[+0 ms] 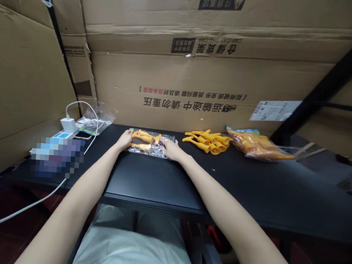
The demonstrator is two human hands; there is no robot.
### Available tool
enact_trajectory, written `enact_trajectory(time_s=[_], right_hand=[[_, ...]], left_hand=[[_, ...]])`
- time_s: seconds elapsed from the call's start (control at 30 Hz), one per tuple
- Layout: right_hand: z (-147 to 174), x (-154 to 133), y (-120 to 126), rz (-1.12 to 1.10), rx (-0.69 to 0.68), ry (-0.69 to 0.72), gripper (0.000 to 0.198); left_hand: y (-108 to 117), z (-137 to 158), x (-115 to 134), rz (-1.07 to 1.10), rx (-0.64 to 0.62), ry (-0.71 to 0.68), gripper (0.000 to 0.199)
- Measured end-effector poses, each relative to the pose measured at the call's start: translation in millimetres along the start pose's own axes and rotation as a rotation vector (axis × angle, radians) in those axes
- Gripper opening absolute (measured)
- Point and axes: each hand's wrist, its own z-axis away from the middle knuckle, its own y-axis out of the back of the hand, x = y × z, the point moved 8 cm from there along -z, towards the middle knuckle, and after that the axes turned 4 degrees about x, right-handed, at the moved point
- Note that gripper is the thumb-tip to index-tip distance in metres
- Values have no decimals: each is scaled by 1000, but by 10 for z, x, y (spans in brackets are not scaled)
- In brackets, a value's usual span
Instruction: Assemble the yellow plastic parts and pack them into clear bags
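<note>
cardboard (113,75) behind held bag (155,151) reads "注意事项"

The held bag (155,150) lies left of loose pieces (208,141).

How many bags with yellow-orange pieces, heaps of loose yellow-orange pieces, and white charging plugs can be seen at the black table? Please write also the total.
Bags with pieces: 2 (the middle bag and the right bag)
Heaps: 1 (the loose yellow-orange pieces)
Plugs: 1 (the white charging plug, at the left)
Total: 4
</note>
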Motion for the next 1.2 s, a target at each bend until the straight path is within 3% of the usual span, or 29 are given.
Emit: enact_trajectory(time_s=[0.2, 0.33, 0.43, 0.63, 0.8, 0.93, 1.07, 1.2], right_hand=[[41, -114, 172, -26, 139, 113, 27], [83, -257, 180, -230, 123, 234, 31], [88, -281, 154, -298, 121, 242, 35], [65, -219, 158, -212, 212, 213, 40], [55, -181, 150, -131, 198, 98, 47], [42, -219, 169, -112, 166, 125, 35], [37, -212, 173, -107, 138, 132, 35], [45, -207, 179, -20, 156, 100, 34]], left_hand=[[103, -28, -66, 311, 44, 182, 27], [77, 11, -43, 276, -13, 202, 28], [33, 31, -14, 160, -78, 159, 33], [-55, 78, 97, -28, -198, -27, 44], [-155, 150, 145, -133, -300, -106, 50], [-160, 131, 147, -169, -271, -145, 49], [-115, 74, 124, -166, -181, -143, 43], [-132, 63, 134, -167, -169, -164, 42]])
